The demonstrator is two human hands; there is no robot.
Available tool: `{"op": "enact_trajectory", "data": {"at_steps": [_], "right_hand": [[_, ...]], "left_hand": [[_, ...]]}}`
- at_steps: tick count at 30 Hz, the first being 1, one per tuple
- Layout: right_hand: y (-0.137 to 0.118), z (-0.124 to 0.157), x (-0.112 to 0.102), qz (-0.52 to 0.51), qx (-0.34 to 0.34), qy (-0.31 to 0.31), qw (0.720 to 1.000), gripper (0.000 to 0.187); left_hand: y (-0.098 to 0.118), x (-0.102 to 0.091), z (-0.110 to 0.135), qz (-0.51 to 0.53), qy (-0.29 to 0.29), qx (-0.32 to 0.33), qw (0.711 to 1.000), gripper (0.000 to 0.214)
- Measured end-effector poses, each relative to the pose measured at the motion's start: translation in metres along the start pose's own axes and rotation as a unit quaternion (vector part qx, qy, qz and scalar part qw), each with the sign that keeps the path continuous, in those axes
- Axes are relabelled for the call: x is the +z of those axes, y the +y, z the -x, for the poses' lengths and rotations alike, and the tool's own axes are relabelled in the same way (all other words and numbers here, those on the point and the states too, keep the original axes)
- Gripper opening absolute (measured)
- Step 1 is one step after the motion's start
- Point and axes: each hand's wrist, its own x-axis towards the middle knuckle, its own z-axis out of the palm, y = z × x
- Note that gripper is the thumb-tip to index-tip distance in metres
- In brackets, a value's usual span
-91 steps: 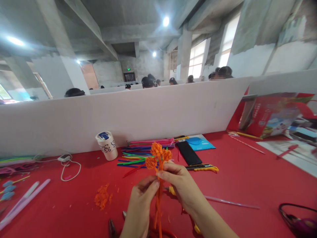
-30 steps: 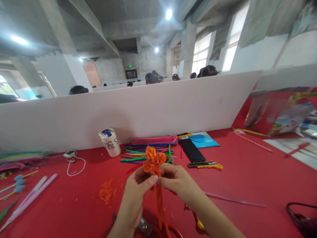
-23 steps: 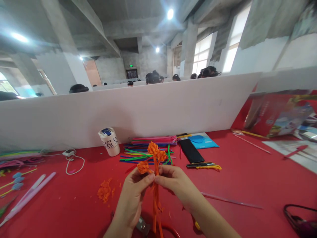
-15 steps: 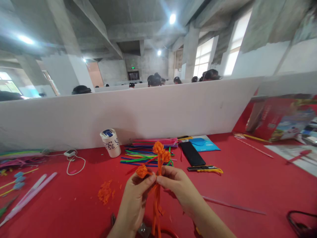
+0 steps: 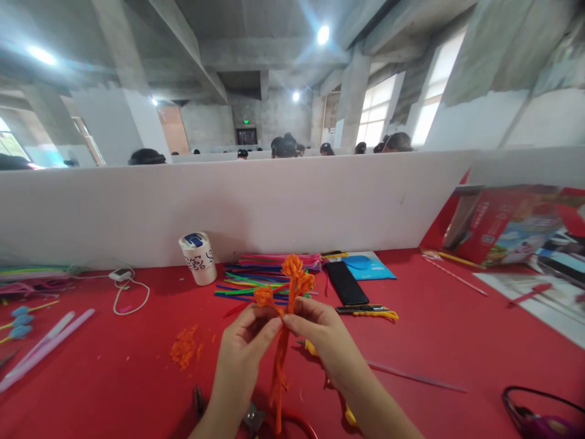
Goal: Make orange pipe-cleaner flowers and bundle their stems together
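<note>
Between thumb and fingers, my left hand (image 5: pixel 242 350) pinches the stem of a small orange pipe-cleaner flower (image 5: pixel 263 296). My right hand (image 5: pixel 324 335) is closed on a bunch of orange pipe-cleaner flowers (image 5: pixel 298 277) standing upright just beside it. The two thumb tips nearly meet where the stems come together. Below the hands, the loose orange stems (image 5: pixel 280 378) hang down in a bundle. Partly hidden under my left wrist lies a metal tool (image 5: pixel 253 419) with a red handle. A yellow-handled tool (image 5: pixel 311 348) shows beside my right wrist.
Orange fuzz scraps (image 5: pixel 183 347) lie left of my hands. Coloured pipe cleaners (image 5: pixel 247 277), a black phone (image 5: pixel 346 283) and a utility knife (image 5: pixel 363 310) lie beyond. A white cup (image 5: pixel 199 262) stands near the white partition (image 5: pixel 292 207). A pink stick (image 5: pixel 415 375) lies at right.
The single orange flower in my left hand has risen and stands more upright. The hanging stems have swung left. The view has shifted slightly, and more of the yellow-handled tool shows.
</note>
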Motion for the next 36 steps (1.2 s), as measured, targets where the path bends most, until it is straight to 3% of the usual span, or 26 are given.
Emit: {"op": "enact_trajectory", "data": {"at_steps": [5,10,12,18,24,29,36], "right_hand": [[0.0,0.001,0.001,0.044,0.023,-0.005,0.999,0.014],[0.001,0.001,-0.001,0.068,0.038,-0.015,0.997,0.015],[-0.001,0.002,-0.001,0.08,0.039,-0.018,0.996,0.014],[-0.003,0.003,0.001,0.069,0.007,-0.001,0.998,0.012],[0.004,-0.004,-0.007,0.057,-0.063,0.022,0.996,0.014],[0.007,-0.005,-0.009,0.056,-0.064,0.029,0.996,0.012],[0.007,-0.005,-0.008,0.038,-0.066,0.025,0.997,0.009]], "left_hand": [[-0.003,-0.004,-0.001,0.03,0.005,-0.01,0.999,0.008],[0.004,-0.006,0.001,-0.111,-0.028,0.07,0.991,0.014],[0.007,-0.006,0.001,-0.114,-0.038,0.058,0.991,0.014],[0.008,-0.003,-0.001,0.033,-0.034,-0.036,0.998,0.014],[0.013,-0.001,0.001,-0.035,-0.071,-0.007,0.997,0.008],[0.01,0.001,0.002,-0.093,-0.041,0.022,0.995,0.004],[0.009,0.003,0.002,-0.087,-0.068,0.017,0.994,0.008]]}}
